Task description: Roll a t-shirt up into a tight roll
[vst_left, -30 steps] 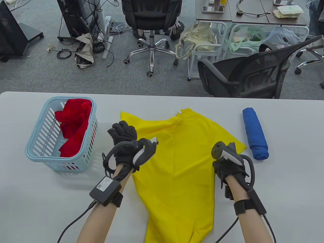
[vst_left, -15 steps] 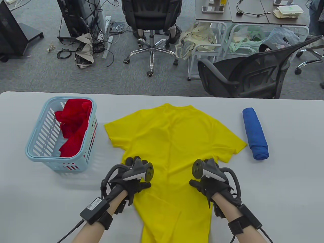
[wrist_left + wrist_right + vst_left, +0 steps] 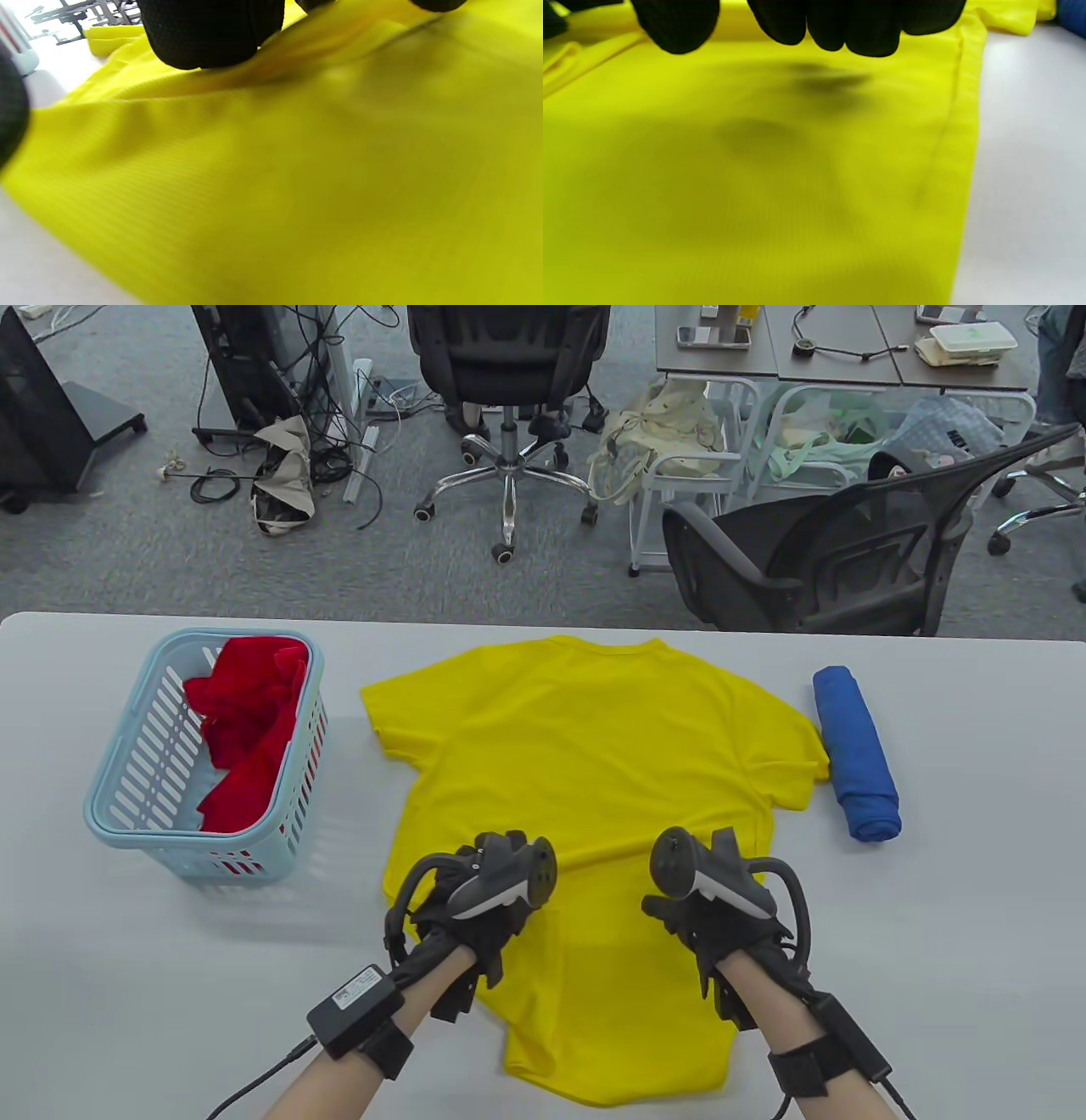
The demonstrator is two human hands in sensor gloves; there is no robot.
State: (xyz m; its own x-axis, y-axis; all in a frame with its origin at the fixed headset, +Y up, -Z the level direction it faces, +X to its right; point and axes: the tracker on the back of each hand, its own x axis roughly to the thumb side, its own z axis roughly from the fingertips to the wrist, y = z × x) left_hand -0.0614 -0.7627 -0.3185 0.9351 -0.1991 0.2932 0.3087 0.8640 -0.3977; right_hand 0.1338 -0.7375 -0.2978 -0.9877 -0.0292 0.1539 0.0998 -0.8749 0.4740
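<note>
Table view: a yellow cotton t-shirt (image 3: 585, 780) lies spread flat on the white surface (image 3: 959, 899), between a pale blue plastic basket (image 3: 127, 806) and a rolled blue cloth (image 3: 855, 763). The left hand (image 3: 467, 912) and right hand (image 3: 721, 920) rest on its lower half (trackers hide the fingers).

Left wrist view: a black fingertip (image 3: 212, 38) presses a fabric ridge; how far the grip has closed I cannot tell.

Right wrist view: curled fingertips (image 3: 831, 29) above the cloth; grip unclear.

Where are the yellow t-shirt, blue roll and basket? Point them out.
yellow t-shirt (image 3: 585, 746), table view, middle of its chest.
blue roll (image 3: 855, 763), table view, its midsection.
basket (image 3: 127, 768), table view, left slotted wall.
</note>
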